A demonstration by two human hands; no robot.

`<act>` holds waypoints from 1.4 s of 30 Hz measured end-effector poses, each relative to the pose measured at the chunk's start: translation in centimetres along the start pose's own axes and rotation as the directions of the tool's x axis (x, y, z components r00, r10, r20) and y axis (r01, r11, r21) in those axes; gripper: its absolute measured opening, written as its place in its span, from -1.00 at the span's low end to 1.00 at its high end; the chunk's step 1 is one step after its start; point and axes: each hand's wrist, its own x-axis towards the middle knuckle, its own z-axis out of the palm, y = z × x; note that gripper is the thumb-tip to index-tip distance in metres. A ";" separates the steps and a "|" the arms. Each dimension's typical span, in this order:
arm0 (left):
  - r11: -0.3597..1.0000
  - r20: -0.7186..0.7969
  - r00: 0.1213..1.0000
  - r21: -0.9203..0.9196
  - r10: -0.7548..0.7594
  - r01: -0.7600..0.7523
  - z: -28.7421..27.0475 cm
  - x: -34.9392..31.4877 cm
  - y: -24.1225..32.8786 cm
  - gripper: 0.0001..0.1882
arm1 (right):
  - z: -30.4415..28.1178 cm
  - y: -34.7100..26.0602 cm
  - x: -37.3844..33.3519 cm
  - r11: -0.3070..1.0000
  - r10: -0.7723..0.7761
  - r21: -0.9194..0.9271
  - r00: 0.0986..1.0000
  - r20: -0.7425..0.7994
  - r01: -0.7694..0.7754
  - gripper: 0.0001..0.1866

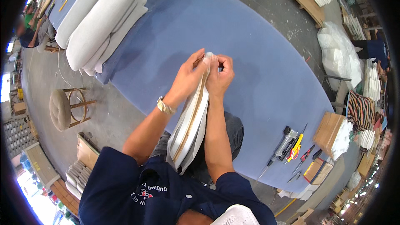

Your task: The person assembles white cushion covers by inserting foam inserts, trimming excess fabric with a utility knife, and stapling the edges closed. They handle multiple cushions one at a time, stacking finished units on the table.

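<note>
A long white fabric piece with a brown strip down its middle (195, 116) stands upright between my forearms, its lower end against my body. I cannot tell whether the strip is a zipper or bare wood. At its narrow top end, my left hand (189, 77) pinches the fabric from the left, the thumb pressed near the tip. From the right, my right hand (219, 77) grips the same tip with curled fingers, close beside the left. A little whitish material shows between the fingertips.
The blue-covered table (258, 71) spreads ahead. Light grey cushions (104, 21) are stacked at its far left. A staple gun (283, 143), a yellow cutter (296, 143), scissors and a cardboard box (329, 133) lie on the right. A round stool (61, 110) stands left; other people are at the far edges.
</note>
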 end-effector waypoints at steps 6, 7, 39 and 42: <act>0.981 -0.214 0.970 0.174 0.119 -0.082 1.5 -1.6 -1.0 -0.53 | 0.4 0.2 -0.1 0.999 0.003 0.054 0.999 0.053 -0.006 -0.84; 0.991 -0.267 0.960 0.119 0.086 -0.056 1.8 -1.4 -1.0 -0.58 | 0.5 0.3 -0.2 0.999 0.006 0.049 0.998 0.065 -0.009 -0.84; 0.936 -0.265 0.929 -0.309 -0.257 0.171 0.4 0.0 -1.9 -0.62 | 2.7 -0.6 1.7 0.920 0.025 -0.383 0.962 0.271 0.084 -0.76; 0.923 -0.371 0.910 -0.384 -0.187 0.033 2.2 -0.5 -2.7 -0.64 | 2.9 0.4 1.0 0.941 -0.056 -0.313 0.972 0.226 0.127 -0.76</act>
